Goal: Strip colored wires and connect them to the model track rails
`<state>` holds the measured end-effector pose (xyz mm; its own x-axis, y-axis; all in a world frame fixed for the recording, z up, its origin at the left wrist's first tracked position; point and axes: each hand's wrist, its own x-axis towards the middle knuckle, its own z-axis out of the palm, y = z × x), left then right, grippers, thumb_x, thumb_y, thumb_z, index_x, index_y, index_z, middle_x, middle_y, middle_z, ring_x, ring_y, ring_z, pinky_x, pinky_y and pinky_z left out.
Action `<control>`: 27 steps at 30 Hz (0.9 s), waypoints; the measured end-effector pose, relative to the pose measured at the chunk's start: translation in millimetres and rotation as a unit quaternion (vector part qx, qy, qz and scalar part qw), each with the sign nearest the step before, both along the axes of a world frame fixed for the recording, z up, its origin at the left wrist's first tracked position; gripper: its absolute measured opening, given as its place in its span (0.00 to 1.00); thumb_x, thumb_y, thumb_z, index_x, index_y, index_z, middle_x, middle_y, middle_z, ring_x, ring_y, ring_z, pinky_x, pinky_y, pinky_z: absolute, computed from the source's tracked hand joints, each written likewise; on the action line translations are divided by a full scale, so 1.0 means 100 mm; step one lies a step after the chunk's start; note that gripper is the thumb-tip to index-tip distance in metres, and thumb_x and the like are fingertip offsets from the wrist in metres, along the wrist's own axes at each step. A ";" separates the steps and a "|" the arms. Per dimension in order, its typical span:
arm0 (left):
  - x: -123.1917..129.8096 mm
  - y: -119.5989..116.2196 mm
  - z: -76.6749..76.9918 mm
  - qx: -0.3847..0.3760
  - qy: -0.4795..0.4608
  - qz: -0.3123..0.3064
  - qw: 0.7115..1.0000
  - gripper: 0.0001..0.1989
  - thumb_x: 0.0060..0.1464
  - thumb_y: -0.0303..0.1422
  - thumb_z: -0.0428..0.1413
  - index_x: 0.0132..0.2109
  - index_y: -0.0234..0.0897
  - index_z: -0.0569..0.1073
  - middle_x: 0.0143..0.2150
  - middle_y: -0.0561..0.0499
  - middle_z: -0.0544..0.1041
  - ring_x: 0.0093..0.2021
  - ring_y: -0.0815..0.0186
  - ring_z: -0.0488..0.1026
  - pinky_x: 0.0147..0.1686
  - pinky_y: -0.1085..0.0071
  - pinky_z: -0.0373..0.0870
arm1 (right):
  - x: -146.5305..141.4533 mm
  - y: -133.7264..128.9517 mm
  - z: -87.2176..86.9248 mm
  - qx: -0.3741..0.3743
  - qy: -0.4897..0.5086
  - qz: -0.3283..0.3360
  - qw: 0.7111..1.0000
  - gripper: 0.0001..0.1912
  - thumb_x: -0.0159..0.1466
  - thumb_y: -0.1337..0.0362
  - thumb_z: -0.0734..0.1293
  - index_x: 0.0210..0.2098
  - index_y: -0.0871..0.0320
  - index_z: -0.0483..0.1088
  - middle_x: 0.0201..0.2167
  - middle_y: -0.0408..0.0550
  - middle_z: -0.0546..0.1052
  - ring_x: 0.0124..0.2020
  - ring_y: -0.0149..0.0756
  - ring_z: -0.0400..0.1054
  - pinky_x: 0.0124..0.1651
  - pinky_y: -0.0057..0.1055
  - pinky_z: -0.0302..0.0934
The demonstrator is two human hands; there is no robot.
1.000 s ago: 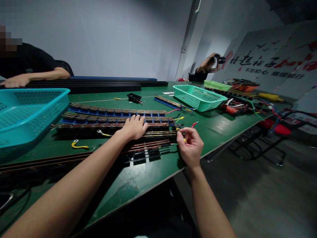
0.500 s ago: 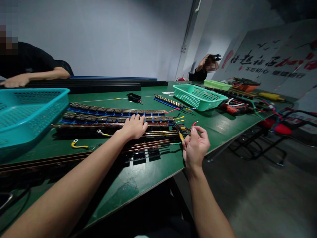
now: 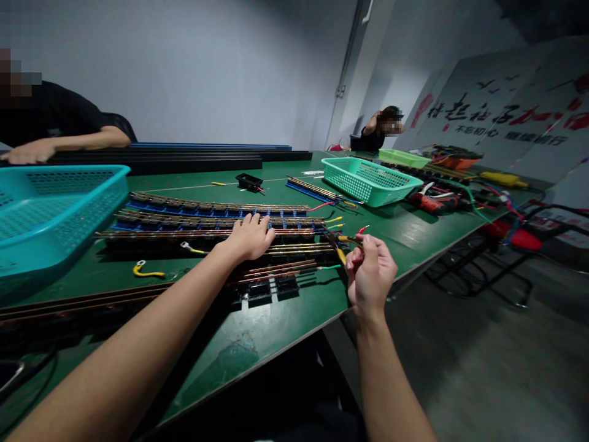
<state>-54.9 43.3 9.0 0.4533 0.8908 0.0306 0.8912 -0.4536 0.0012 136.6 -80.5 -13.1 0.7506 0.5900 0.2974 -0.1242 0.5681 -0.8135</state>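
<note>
My left hand [image 3: 251, 236] lies with fingers spread on a row of copper-coloured rods on blue and black holders, the conductor rail strips [image 3: 221, 222]. At the right end of these strips my right hand [image 3: 372, 270] is closed around the yellow handles of a pair of pliers [image 3: 341, 254]. The plier jaws point left at the strip ends; what lies between them is too small to tell. A short red wire [image 3: 363, 229] shows just beyond my right fingertips. Short yellow wires [image 3: 335, 221] and a green wire [image 3: 328, 267] stick out from the strip ends.
A blue basket [image 3: 69, 230] stands at the left, a green basket [image 3: 368, 190] farther back. Red-handled tools [image 3: 430, 201] lie beside it. A yellow lug wire [image 3: 148, 271] and a small black box [image 3: 250, 182] are on the table. Two people sit across; a red stool [image 3: 515, 236] stands right.
My right hand has shifted slightly right with the pliers. My left hand stays on the strips. The far person's arms have moved at the head.
</note>
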 end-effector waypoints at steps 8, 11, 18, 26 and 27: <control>0.00 0.02 -0.01 0.003 0.006 -0.004 1.000 0.33 0.68 0.43 0.32 0.72 0.29 0.54 0.72 0.34 0.58 0.71 0.46 0.54 0.64 0.49 0.57 | -0.09 -0.38 0.06 0.047 -0.130 -0.182 0.974 0.12 0.62 0.58 0.71 0.31 0.61 0.74 0.16 0.36 0.68 0.13 0.23 0.58 0.16 0.24 0.54; 0.00 0.02 -0.01 0.000 0.007 -0.002 1.000 0.33 0.68 0.43 0.33 0.72 0.30 0.54 0.72 0.34 0.57 0.72 0.46 0.54 0.65 0.49 0.56 | -0.02 -0.46 0.15 0.038 -0.128 -0.207 0.969 0.11 0.60 0.59 0.73 0.30 0.61 0.74 0.17 0.38 0.70 0.12 0.23 0.58 0.15 0.24 0.52; 0.00 0.01 0.00 0.001 0.005 -0.002 1.000 0.33 0.68 0.43 0.32 0.72 0.29 0.54 0.72 0.34 0.58 0.71 0.46 0.54 0.64 0.48 0.57 | 0.15 -0.41 0.17 -0.003 -0.100 -0.143 0.985 0.10 0.57 0.59 0.74 0.28 0.61 0.75 0.12 0.35 0.66 0.11 0.23 0.55 0.13 0.22 0.48; 0.00 0.03 -0.02 0.004 0.003 -0.005 1.000 0.33 0.67 0.42 0.32 0.72 0.28 0.54 0.72 0.35 0.58 0.71 0.45 0.54 0.65 0.48 0.56 | 0.35 -0.24 0.12 -0.079 -0.166 -0.078 0.980 0.14 0.56 0.56 0.73 0.24 0.60 0.72 0.12 0.34 0.62 0.12 0.23 0.51 0.14 0.23 0.43; 0.00 0.03 -0.02 0.004 0.002 -0.005 1.000 0.33 0.67 0.42 0.32 0.72 0.28 0.54 0.71 0.35 0.59 0.71 0.45 0.55 0.65 0.48 0.56 | 0.37 -0.24 0.13 -0.094 -0.209 -0.074 0.971 0.14 0.56 0.57 0.73 0.23 0.60 0.72 0.13 0.35 0.63 0.13 0.23 0.52 0.16 0.23 0.44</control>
